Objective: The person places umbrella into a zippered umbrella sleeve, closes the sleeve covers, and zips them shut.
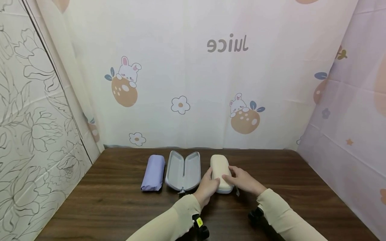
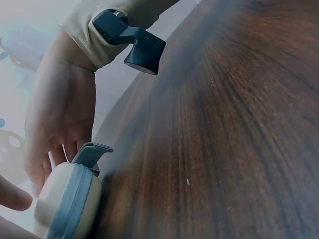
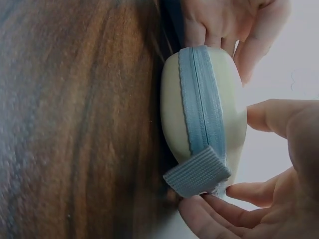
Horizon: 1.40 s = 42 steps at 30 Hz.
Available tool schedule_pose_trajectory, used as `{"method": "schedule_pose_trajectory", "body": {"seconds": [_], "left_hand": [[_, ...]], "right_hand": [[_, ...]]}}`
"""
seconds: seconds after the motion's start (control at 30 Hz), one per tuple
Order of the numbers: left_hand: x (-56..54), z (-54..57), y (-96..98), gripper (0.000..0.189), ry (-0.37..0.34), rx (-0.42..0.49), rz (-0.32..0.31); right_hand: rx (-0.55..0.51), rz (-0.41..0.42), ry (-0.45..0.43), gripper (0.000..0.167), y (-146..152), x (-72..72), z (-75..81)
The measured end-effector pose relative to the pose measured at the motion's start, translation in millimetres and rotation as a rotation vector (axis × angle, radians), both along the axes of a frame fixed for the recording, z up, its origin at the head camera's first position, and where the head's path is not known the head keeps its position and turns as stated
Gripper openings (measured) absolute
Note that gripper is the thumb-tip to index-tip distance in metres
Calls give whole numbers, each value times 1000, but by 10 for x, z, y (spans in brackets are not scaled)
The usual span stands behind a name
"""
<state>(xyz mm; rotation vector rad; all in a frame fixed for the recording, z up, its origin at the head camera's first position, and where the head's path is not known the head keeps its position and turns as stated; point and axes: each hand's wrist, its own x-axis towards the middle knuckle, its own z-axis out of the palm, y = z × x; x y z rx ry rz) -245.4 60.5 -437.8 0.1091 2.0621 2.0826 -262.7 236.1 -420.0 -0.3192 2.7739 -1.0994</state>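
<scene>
1. The cream case (image 1: 220,163) lies on the bench (image 1: 105,201), to the right of the unfolded grey case (image 1: 175,170); the lavender bundle (image 1: 154,170) is farther left.
2. The left hand (image 1: 207,187) grips the cream case from its left side, with the thumb over the top.
3. The right hand (image 1: 245,180) holds the opposite side, its thumb also on top. Some of its fingers are close to the zip tab (image 3: 197,174); whether they pinch it, I cannot tell.
4. The zip (image 3: 202,99) looks closed along the part which is visible.
5. In my judgement, the left hand should give the steady hold, without squeezing the lid.
6. If the tab must be pulled, it is better to pull it evenly along the seam, not upward, so that the case does not turn.
</scene>
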Motion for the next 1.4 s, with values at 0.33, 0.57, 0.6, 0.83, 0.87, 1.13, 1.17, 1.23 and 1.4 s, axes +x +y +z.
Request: {"method": "schedule_pose_trajectory", "body": {"seconds": [0.33, 0.57, 0.6, 0.83, 0.87, 1.13, 1.17, 1.23, 1.4], "left_hand": [[24, 151, -64, 69, 13, 48, -48], [30, 269, -154, 70, 16, 87, -80], [26, 277, -167, 70, 21, 85, -79], [10, 322, -281, 71, 50, 115, -90], [9, 338, -306, 71, 55, 110, -84], [-36, 433, -575, 74, 92, 21, -47], [-47, 436, -616, 74, 98, 6, -43], [-65, 443, -700, 74, 119, -23, -31], [-114, 442, -904, 70, 178, -83, 25]], "right_hand": [[54, 17, 144, 61, 19, -5, 50], [8, 7, 221, 51, -25, 17, 141], [1, 8, 229, 51, -39, 9, 152], [-62, 21, 246, 48, -199, -11, 237], [-70, 26, 245, 48, -225, -13, 247], [-137, 38, 184, 49, -449, -73, 266], [-144, 40, 176, 49, -476, -83, 263], [-154, 47, 166, 50, -533, -104, 259], [-199, 59, 122, 53, -666, -140, 255]]}}
